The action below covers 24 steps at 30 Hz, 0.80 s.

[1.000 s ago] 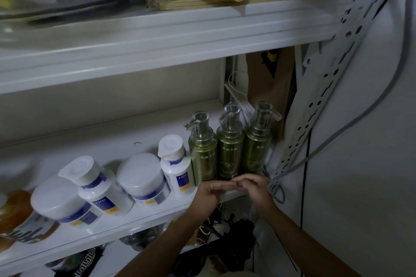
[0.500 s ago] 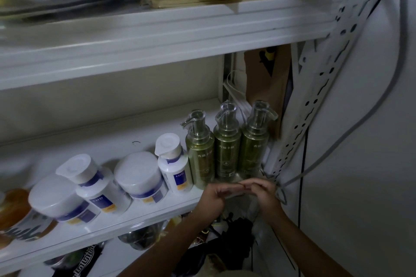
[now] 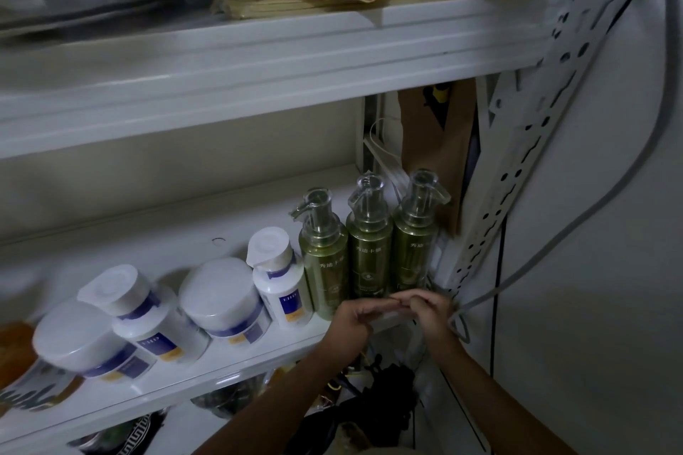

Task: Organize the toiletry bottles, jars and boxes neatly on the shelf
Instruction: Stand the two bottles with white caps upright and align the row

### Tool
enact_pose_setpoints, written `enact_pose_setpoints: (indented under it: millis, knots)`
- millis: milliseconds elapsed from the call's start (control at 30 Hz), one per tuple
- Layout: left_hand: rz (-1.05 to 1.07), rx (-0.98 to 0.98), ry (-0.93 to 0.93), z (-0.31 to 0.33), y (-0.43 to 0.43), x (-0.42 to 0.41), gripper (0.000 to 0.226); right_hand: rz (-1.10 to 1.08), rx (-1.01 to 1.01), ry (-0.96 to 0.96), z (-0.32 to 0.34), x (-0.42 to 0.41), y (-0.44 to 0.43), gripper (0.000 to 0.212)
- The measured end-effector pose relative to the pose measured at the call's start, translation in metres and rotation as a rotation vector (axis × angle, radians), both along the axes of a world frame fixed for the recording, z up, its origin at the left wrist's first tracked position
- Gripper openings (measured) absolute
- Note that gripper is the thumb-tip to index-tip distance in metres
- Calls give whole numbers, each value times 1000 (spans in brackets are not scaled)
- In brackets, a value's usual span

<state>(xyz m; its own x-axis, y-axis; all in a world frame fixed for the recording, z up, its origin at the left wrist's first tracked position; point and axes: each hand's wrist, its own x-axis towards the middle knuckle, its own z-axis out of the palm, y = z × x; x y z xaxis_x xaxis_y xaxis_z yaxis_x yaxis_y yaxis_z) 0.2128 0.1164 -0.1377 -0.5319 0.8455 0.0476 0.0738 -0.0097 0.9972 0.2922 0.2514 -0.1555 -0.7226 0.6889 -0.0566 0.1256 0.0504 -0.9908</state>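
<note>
shelf (image 3: 229, 369): three green pump bottles (image 3: 369, 255) upright, touching, at right end near front edge | left hand (image 3: 351, 318) and right hand (image 3: 432, 310) loosely curled, fingertips meeting at front edge, holding no visible object | handling: likely smooth, light, top-heavy; grip mid-body, not the pump.

Both hands, left (image 3: 353, 318) and right (image 3: 430, 310), meet fingertip to fingertip before three green pump bottles (image 3: 369, 255) on the shelf (image 3: 207, 373).

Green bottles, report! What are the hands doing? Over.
Left hand and right hand fingertips together at shelf edge, holding nothing visible. Three green pump bottles upright in row. Nothing blocking.
</note>
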Motion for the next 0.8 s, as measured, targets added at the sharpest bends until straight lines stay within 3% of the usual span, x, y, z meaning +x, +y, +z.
enact_pose_setpoints:
  millis: [400, 500, 600, 800]
  knots:
    - [-45, -49, -9, 1, 1, -5, 70, -58, 15, -31, 0, -8, 1, 60]
    - [-50, -53, -1, 2, -1, -6, 69, -24, 18, -43, 4, -4, 0, 56]
    - [-22, -51, -4, 2, -10, -4, 63, 64, 48, -44, 10, 0, -3, 64]
    - [63, -67, -30, -3, -34, -16, 59, 183, 64, -54, 19, -9, -29, 29]
